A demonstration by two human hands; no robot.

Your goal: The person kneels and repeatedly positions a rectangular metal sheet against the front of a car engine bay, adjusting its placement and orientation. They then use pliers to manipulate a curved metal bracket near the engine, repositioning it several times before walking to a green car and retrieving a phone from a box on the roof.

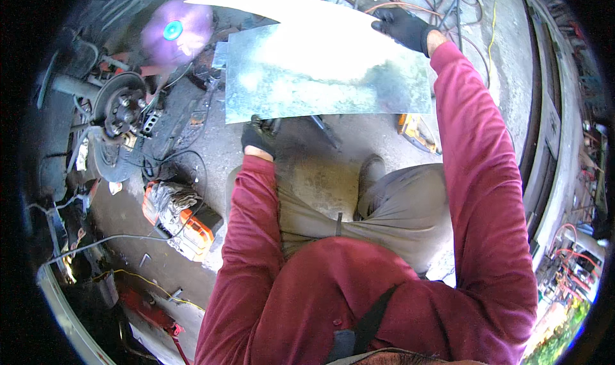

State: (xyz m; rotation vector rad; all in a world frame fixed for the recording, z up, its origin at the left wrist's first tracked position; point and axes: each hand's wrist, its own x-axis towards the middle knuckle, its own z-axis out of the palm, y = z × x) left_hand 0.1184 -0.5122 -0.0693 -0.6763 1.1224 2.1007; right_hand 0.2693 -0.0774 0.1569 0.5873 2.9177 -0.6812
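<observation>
My left hand point(258, 137), in a black glove, is at the lower edge of a shiny, rectangular metal sheet point(288, 93), fingers bent at that edge and partly hidden. My right hand point(403, 29), also black-gloved, grips the right end of a pale curved piece point(256, 3) with a long pointed tip to the left. This piece lies over or just above the sheet's top; glare hides where the two meet. Dark bars point(320, 128) show under the sheet.
At left are a brake hub point(126, 110), a purple disc point(172, 31), cables and an orange tool point(195, 230) with crumpled material. A yellow-orange tool point(410, 129) lies beneath the sheet's right side. Hoses point(451, 6) lie top right; rails point(544, 141) run along the right.
</observation>
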